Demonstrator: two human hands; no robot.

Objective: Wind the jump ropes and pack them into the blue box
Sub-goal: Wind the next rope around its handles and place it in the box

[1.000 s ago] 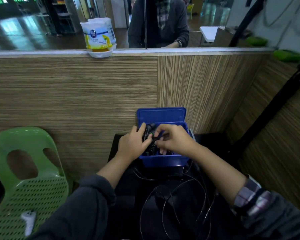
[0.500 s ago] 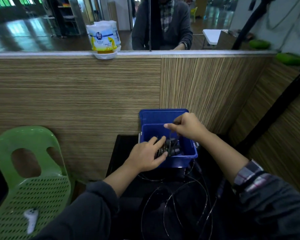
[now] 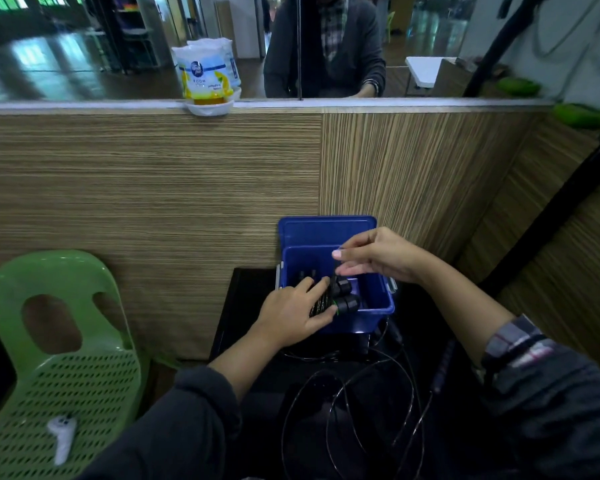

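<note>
- My left hand (image 3: 293,315) rests with fairly straight fingers on the black jump rope handles (image 3: 340,299) inside the blue box (image 3: 378,306).
- My right hand (image 3: 378,254) hovers above the box, thumb and fingertips pinched together; I cannot tell whether they hold a cord.
- Loose rope (image 3: 354,420) loops lie on the black surface (image 3: 243,306) below.

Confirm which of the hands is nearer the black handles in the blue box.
Left. The left hand presses on the black handles inside the blue box; the right hand is above them, fingers pinched together.
</note>
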